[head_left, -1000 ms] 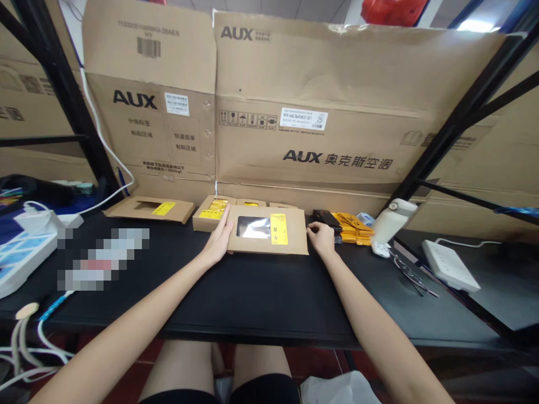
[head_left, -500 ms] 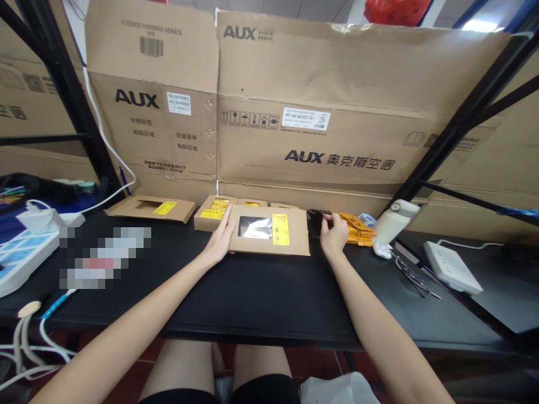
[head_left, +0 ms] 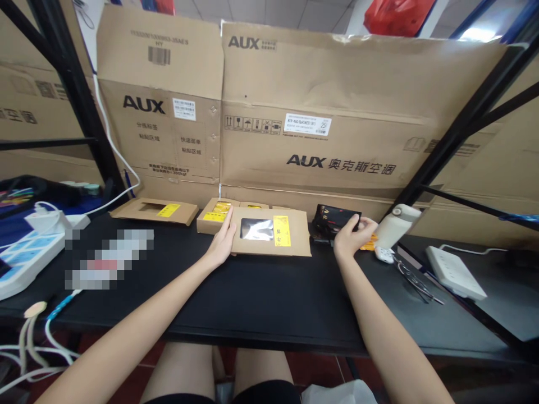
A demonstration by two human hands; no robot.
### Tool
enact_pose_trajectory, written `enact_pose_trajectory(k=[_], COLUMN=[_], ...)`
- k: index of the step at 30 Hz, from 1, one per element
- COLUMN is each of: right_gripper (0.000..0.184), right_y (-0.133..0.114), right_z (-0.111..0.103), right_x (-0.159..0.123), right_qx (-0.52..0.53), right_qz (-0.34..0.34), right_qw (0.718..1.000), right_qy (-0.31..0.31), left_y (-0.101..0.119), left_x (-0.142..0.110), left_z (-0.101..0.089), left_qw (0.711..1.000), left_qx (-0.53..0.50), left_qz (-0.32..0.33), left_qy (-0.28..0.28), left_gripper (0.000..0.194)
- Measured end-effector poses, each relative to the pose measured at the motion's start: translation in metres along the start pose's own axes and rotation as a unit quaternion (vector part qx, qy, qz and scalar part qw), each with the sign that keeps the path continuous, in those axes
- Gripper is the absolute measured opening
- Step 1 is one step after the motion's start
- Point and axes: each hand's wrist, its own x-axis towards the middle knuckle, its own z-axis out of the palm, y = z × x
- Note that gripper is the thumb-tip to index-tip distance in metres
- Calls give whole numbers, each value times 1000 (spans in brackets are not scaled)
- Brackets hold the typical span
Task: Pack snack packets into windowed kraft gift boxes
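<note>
In the head view my left hand grips the left end of a kraft cardboard box. The box has a clear window and a yellow label, and its front is tilted toward me. To its right, my right hand pinches the right end of a black packet with small coloured lettering. More dark packets lie just below it. Orange packets are mostly covered by my right hand. Behind the held box, another windowed cardboard box shows yellow wrapping inside.
A flat windowed box lies at the left rear. White power strips sit at both sides. A cream bottle, an earbud case and glasses are on the right. Large cardboard panels stand behind.
My right hand has moved slightly right and lifted the black packet, whose printed face now shows. The orange packets are now more hidden. My left hand stays on the box.
</note>
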Motion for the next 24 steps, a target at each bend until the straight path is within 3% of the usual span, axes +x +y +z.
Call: enact_pose_trajectory(k=[4,9,11,15,21,24], right_gripper=[29,27,29,35,18,18], right_y=[6,4,2,2,-10,-16], right_z=[5,14,14,12,12,12], right_x=[3,-2,-5,-8,-5,-4], right_qx=[102,178,191,208,236,257], right_qz=[157,349,375,364,455,464], right_qw=[981,902,871,823,781,789], right_qy=[-51,-182,-253,-384,-357,-310], left_y=[2,2,1,-4,-3,3], left_x=[0,3,5,7,6,5], left_z=[0,-3,-3,-3,-3,-3], left_qw=[1000,999,999,999,999,996], left_qx=[14,21,16,6,-25,-80], left_qz=[-8,-26,-30,-29,-26,-22], left_qy=[10,29,32,31,32,38], left_gripper=[69,68,68,68,68,68])
